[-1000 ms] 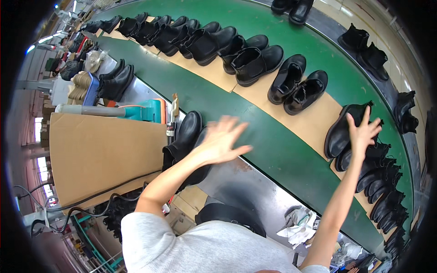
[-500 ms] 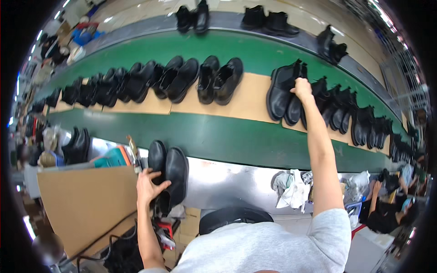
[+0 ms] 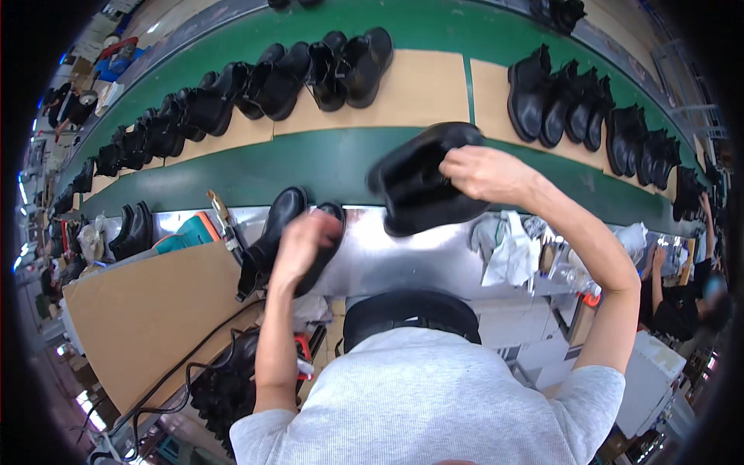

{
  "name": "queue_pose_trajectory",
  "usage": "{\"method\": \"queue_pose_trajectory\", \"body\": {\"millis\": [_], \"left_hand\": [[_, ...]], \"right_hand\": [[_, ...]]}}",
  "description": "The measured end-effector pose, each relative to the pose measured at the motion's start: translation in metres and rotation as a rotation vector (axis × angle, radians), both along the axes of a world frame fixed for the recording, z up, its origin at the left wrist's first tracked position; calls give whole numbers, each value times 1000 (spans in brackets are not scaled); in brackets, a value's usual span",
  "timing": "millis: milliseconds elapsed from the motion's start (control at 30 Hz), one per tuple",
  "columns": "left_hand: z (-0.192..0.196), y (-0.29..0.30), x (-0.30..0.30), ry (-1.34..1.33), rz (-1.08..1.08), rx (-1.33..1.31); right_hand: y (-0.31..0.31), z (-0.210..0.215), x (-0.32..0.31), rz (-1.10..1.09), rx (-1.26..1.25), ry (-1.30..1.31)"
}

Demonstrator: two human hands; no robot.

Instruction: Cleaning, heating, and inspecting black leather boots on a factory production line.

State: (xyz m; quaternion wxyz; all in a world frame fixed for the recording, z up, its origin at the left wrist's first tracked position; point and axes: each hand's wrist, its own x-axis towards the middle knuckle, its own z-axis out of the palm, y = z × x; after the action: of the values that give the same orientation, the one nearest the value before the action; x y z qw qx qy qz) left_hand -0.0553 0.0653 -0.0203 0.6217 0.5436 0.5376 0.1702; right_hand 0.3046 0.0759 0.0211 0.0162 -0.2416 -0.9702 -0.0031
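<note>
My right hand [image 3: 484, 174] is closed on a pair of black ankle boots [image 3: 422, 186], tilted and lifted over the near edge of the green conveyor belt. Motion blurs the boots slightly. On the metal ledge at the left, another pair of black boots [image 3: 285, 213] lies with toes pointing away. My left hand [image 3: 308, 242] is over the right-hand boot of that pair. Its fingers are smeared by motion, so whether it touches or grips the boot does not show.
Boots in rows stand on cardboard sheets [image 3: 415, 85] along the green belt [image 3: 333, 167]. White cloths [image 3: 511, 252] hang over the ledge at right. A large cardboard panel [image 3: 155, 318] and a teal-orange box [image 3: 190, 232] are at left. A co-worker's arm [image 3: 659, 279] shows far right.
My right hand has lifted the boots off the cardboard and drawn them nearer and leftward. My left hand has shifted to the right-hand boot on the ledge, and those two boots now stand apart.
</note>
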Motion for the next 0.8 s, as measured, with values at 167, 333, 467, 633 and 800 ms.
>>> {"method": "queue_pose_trajectory", "body": {"millis": [167, 333, 467, 633, 800], "left_hand": [[-138, -63, -7, 451, -118, -8], [-130, -57, 5, 594, 7, 428], [-126, -63, 28, 80, 257, -313], [-131, -59, 79, -154, 566, -621], [-99, -44, 94, -383, 384, -618]], "right_hand": [[-65, -50, -48, 179, -5, 232], [-128, -56, -49, -318, -405, 731], [-175, -70, -28, -1233, -271, 976], [-190, -148, -61, -1655, -826, 1016], [-187, -172, -50, -1632, -1463, 1727]]}}
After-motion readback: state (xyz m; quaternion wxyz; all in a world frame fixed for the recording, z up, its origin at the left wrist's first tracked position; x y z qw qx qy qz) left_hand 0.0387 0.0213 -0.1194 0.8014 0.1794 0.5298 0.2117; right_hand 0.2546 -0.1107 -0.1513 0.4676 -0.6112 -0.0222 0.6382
